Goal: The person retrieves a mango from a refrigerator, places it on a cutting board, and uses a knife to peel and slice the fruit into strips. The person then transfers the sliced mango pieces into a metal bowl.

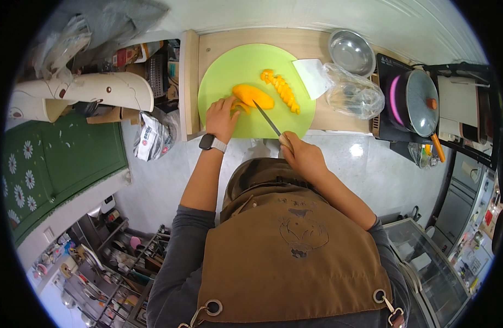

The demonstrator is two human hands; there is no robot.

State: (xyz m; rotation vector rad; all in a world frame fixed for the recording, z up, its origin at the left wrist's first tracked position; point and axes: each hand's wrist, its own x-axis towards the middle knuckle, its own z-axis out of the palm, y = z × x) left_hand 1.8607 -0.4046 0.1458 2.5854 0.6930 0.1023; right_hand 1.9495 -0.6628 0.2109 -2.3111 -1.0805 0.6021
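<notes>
On a round green cutting board point(235, 61) lies a peeled yellow-orange fruit, perhaps a mango point(251, 95). A row of cut fruit pieces point(283, 91) runs to its right. My left hand point(222, 119), with a watch on the wrist, rests at the fruit's lower left, beside a thin yellow strip point(241, 107); whether its fingers grip anything is unclear. My right hand point(302, 155) is closed round the wooden handle of a knife point(267, 117). The tip of the blade meets the near side of the fruit.
Right of the board are a white sheet point(312, 78), a clear plastic bag point(354, 96) and a steel bowl point(351, 52). Farther right, a lidded pan point(423, 102) stands on a black cooktop point(382, 82). A raised wooden panel point(190, 82) borders the board's left side.
</notes>
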